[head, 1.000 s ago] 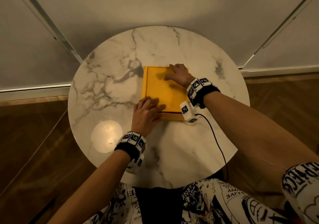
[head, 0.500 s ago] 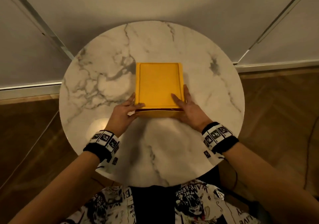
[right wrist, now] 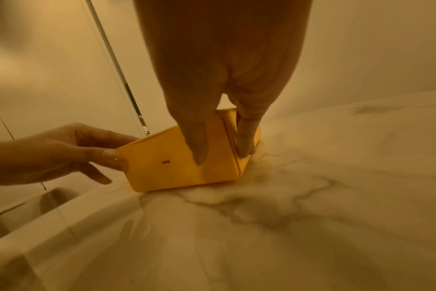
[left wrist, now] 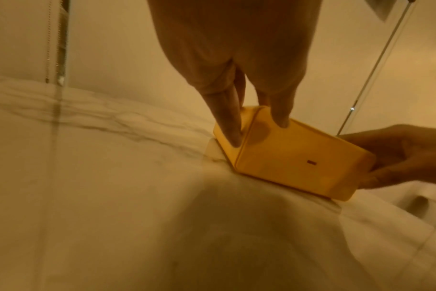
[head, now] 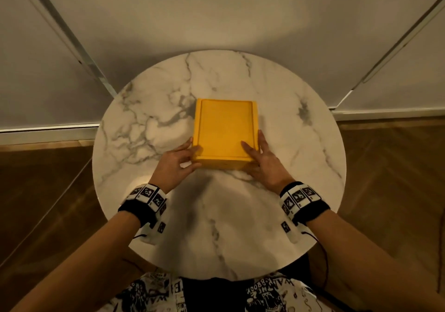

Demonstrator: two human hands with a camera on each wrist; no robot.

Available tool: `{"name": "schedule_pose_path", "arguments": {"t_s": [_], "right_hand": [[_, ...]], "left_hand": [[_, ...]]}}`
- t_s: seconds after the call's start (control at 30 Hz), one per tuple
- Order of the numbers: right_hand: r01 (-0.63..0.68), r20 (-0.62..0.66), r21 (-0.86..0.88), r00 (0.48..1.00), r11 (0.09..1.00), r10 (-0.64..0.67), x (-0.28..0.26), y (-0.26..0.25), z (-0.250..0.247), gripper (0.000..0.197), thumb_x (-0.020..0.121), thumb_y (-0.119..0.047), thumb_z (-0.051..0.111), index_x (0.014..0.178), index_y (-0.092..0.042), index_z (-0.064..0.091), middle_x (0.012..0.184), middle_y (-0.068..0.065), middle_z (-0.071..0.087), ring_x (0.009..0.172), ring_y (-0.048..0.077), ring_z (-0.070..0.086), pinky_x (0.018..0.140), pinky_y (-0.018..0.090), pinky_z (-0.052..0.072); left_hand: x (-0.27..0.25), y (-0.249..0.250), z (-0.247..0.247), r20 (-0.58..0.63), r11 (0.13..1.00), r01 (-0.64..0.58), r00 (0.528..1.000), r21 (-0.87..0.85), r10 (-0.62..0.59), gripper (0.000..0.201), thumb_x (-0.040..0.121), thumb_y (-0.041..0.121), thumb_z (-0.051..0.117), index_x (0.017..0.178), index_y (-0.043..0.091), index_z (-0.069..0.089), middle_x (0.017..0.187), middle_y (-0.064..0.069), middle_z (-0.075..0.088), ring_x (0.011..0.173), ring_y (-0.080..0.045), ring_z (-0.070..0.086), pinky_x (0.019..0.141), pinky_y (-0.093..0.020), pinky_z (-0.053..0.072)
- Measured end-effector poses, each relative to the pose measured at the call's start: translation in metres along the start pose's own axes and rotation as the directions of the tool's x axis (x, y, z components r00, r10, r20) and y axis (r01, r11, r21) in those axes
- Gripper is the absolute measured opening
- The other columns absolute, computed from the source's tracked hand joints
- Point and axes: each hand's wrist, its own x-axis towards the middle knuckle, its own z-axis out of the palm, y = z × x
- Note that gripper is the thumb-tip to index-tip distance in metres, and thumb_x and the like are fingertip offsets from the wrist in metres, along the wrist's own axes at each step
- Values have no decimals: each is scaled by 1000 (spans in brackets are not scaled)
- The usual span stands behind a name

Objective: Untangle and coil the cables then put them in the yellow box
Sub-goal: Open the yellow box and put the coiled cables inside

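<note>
The yellow box (head: 225, 128) stands with its lid on in the middle of the round marble table (head: 216, 227). My left hand (head: 183, 160) holds its near left corner, thumb on the lid and fingers down the left side (left wrist: 230, 126). My right hand (head: 263, 160) holds the near right corner the same way, thumb on the lid and fingers along the right side (right wrist: 244, 141). The front wall of the box (left wrist: 286, 163) carries a small dark slot. No cable shows on the table in any view.
White wall panels with metal strips rise behind the table, and wooden floor lies on both sides. Thin black wires (head: 322, 251) hang from my wrist bands near the table's front edge. My patterned clothing is below that edge.
A second ago both hands lay on the lid, the right one at its far right corner. They have since moved to the two near corners and stayed there.
</note>
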Motion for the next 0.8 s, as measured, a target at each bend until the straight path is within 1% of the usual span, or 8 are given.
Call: {"name": "schedule_pose_path", "arguments": {"t_s": [0.07,0.2,0.3,0.33,0.43,0.5,0.63,0.8], "right_hand": [[-40,20,54,999,998,39,6,-4,-1,85,89,-26,69,154,-29,14,160,14,-15,144,34,25,113,35,32],[-124,19,261,992,957,123,38,-14,-5,92,87,-23,70,155,-18,8,161,18,4,146,33,21,117,40,27],[-160,33,508,986,847,166,62,-20,-11,83,89,-8,67,153,-12,14,152,6,31,137,22,38,104,19,35],[-173,48,536,983,826,174,66,-20,-10,79,89,-9,67,152,-14,19,145,3,40,131,20,43,100,18,38],[-142,45,559,989,817,141,82,-16,-9,76,88,-22,69,151,-23,26,144,4,48,128,23,50,103,32,42],[-133,60,566,991,813,120,93,-16,-11,77,87,-22,70,151,-21,27,143,4,50,126,22,51,99,29,42],[-133,69,577,991,806,114,114,-25,-18,69,90,-25,67,148,-17,31,142,6,50,122,20,52,95,27,44],[-131,68,612,991,780,113,125,-23,-14,60,94,-25,60,147,-19,33,142,6,50,126,25,51,104,45,45]], "left_hand": [[3,1,1,12,980,122,993,-157,-121,55,88,14,68,140,17,48,149,1,39,124,-14,52,98,-17,46],[26,-10,-1,-73,964,197,974,-178,-212,53,93,23,63,143,18,45,149,0,41,129,-15,49,107,-34,43],[45,-16,-13,-125,936,309,935,-167,-331,52,97,33,56,145,21,42,136,0,53,120,-15,54,100,-38,48],[50,-20,-15,-115,907,373,910,-197,-399,50,97,36,54,143,21,43,134,-2,56,118,-18,57,96,-42,50],[62,-27,-23,-52,809,511,836,-292,-547,45,96,46,52,134,23,54,121,-6,65,102,-28,66,77,-47,58],[68,-30,-26,-37,786,521,825,-333,-563,43,95,47,52,130,22,58,114,-7,67,96,-28,67,69,-41,58],[78,-35,-34,-22,772,516,827,-371,-562,42,95,44,55,127,18,62,104,-9,69,89,-26,66,63,-33,54],[82,-43,-38,-16,760,529,817,-377,-576,40,95,42,56,127,18,61,103,-7,68,94,-28,68,67,-36,54]]}}
